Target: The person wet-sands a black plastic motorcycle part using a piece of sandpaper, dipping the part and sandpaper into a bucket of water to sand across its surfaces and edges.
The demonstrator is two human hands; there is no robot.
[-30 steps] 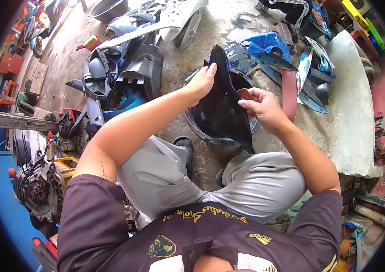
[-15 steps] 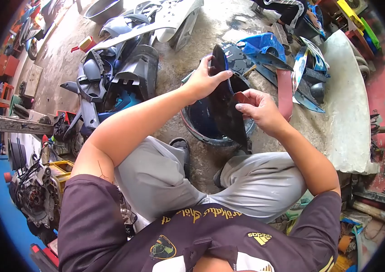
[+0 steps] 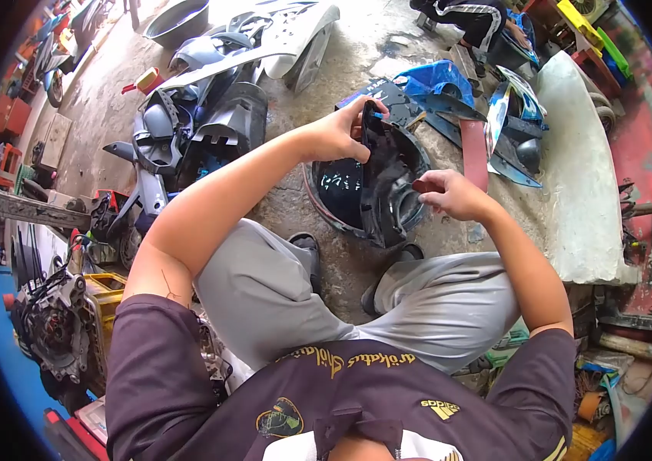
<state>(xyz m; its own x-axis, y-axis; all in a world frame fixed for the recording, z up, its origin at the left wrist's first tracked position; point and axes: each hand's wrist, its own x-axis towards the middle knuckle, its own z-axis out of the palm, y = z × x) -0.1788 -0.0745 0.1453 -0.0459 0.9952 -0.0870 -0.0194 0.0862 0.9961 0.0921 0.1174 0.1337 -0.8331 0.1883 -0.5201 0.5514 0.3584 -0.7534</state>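
I tip a dark plastic fairing panel [image 3: 384, 180] upright over the water-filled basin [image 3: 337, 196] between my feet so its ribbed inside faces me, my left hand [image 3: 335, 134] clamped on its top edge. My right hand [image 3: 451, 194] pinches folded reddish sandpaper [image 3: 423, 185] beside it. Stripped scooter bodywork [image 3: 203, 115] lies on the concrete floor [image 3: 318, 69].

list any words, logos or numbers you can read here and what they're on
"adidas" with its logo, seen upside down: on the dark shirt.
Yellow lettering across the same shirt's front: not readable from this angle.
Round crest badge on the shirt: too small to read.
Pale markings on the dark panel that the left hand holds: too blurred to read.
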